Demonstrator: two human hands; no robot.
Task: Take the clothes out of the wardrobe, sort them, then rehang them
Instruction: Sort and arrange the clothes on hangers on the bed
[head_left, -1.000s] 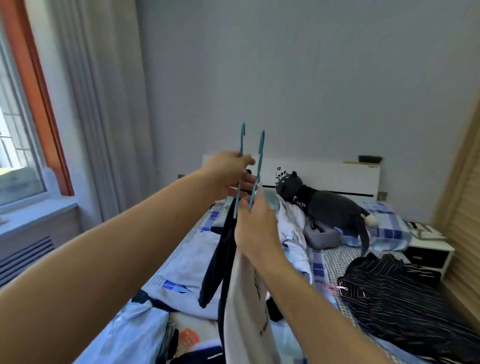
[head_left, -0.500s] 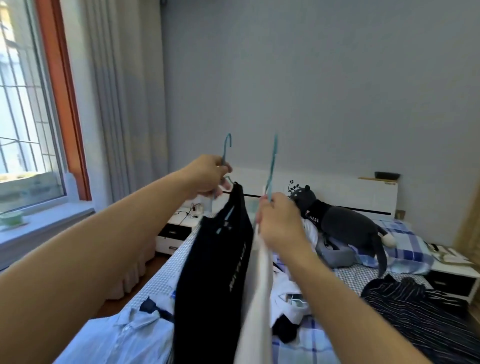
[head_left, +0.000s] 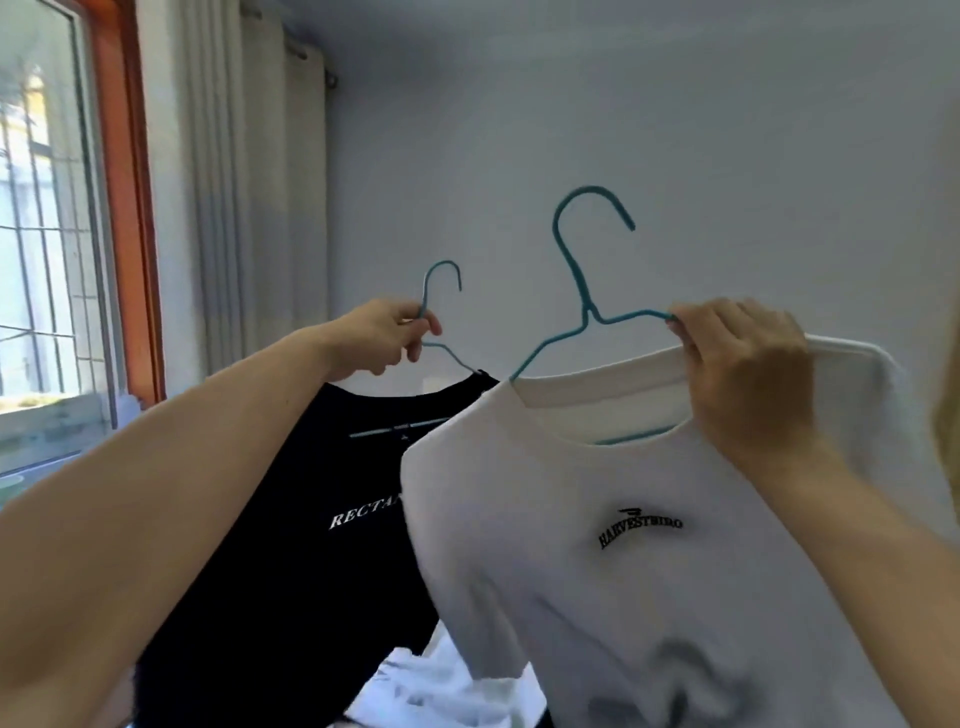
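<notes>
My left hand grips the neck of a teal wire hanger, and a black T-shirt with white lettering hangs from it. My right hand grips the right shoulder of a second teal hanger together with the collar of a white T-shirt that bears a small black logo. Both shirts are held up side by side, fronts toward me. The white shirt overlaps the right edge of the black one.
A window with an orange frame and pale curtains fill the left. A plain grey wall is behind the shirts. Light-coloured clothes show low between the two shirts. The bed is hidden.
Both hands have lifted and moved apart. The two shirts have turned from edge-on to front-on. My view has tilted up, so the bed and the plush toy have dropped out of sight.
</notes>
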